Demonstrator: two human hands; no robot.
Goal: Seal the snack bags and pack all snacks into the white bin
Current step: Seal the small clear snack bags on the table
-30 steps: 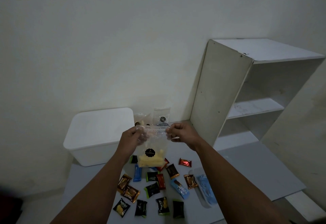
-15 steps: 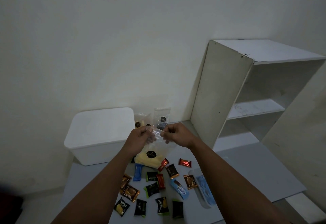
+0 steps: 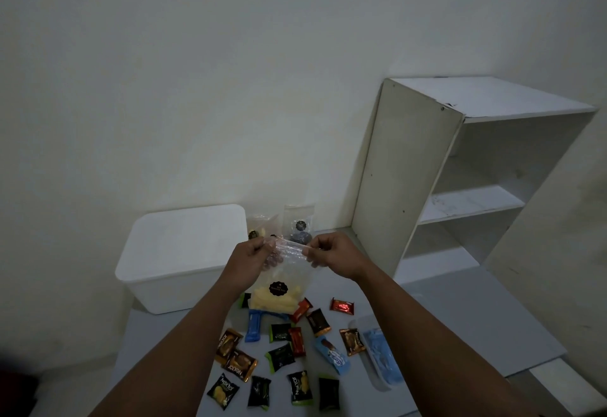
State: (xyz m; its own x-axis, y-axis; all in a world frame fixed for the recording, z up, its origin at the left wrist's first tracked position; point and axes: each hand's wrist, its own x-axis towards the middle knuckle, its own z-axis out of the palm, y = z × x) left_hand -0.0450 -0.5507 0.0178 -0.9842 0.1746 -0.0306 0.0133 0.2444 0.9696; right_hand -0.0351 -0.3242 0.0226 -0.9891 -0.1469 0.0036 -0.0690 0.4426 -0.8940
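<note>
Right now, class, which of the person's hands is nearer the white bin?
Left. The left hand pinches the clear snack bag just right of the white bin; the right hand holds the bag's far corner, farther away.

A white shelf unit stands on the grey table.

I see a clear, glossy, crinkled plastic snack bag with a matt black round label, held above shiny foil-like small snack wrappers. Left of that bag sits a smooth, matt white plastic bin; right of it, a matt, scuffed white board shelf unit.
</note>
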